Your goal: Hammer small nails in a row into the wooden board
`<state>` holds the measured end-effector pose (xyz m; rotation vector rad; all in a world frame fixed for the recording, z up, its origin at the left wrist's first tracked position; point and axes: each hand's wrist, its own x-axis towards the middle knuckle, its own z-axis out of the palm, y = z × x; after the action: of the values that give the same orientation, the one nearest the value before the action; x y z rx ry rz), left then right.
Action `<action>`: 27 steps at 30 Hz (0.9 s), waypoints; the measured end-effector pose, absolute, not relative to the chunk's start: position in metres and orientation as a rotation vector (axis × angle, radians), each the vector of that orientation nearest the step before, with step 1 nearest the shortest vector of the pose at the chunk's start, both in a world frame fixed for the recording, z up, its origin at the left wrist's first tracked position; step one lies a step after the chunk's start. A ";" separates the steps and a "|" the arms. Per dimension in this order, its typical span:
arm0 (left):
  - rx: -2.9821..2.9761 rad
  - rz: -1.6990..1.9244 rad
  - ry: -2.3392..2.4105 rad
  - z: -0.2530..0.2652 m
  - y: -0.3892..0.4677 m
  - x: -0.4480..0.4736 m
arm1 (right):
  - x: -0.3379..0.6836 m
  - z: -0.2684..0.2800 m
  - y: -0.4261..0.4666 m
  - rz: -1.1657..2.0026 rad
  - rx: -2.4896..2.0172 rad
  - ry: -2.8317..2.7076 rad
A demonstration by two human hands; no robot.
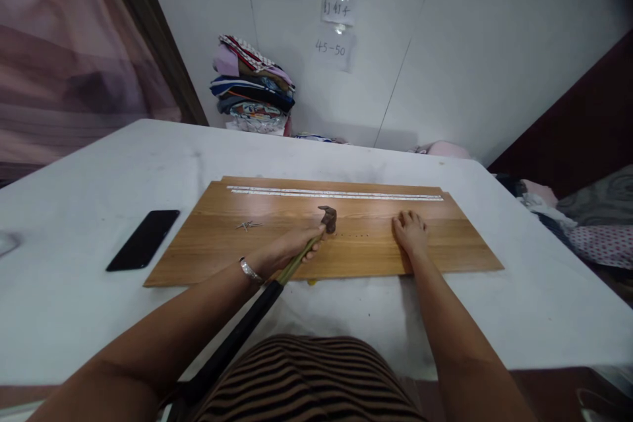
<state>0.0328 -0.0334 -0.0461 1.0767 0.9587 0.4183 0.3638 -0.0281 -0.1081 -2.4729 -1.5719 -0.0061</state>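
My left hand [297,244] is closed around the neck of a claw hammer [329,220], just below its rusty head. The hammer's black grip slants down toward my body. Its head is at the middle of a wooden board [192,244], near a short row of small dark nail heads or holes [353,235]; whether it touches the board I cannot tell. My right hand [411,232] rests on the board's right part, palm down, fingers spread, holding nothing. Several loose nails [248,225] lie in a small pile on the board, left of the hammer.
Two white marked strips [336,194] run along the board's far side. A black phone [143,241] lies on the white table [74,211] to the left. Folded clothes [254,89] are stacked at the back by the wall, below paper notes [337,10].
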 end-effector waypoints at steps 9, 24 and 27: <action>1.055 0.412 0.971 -0.034 -0.036 0.034 | 0.364 -0.108 -0.029 -0.018 -2.473 -1.584; 1.059 0.404 0.946 -0.045 -0.032 0.032 | 0.366 -0.112 -0.028 -0.034 -2.458 -1.576; 1.062 0.401 0.979 -0.047 -0.033 0.032 | 0.365 -0.112 -0.028 -0.034 -2.453 -1.574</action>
<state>0.0323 -0.0334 -0.0466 1.0622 0.9791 0.4014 0.3655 -0.0279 -0.1118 -2.4526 -1.5741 -0.0344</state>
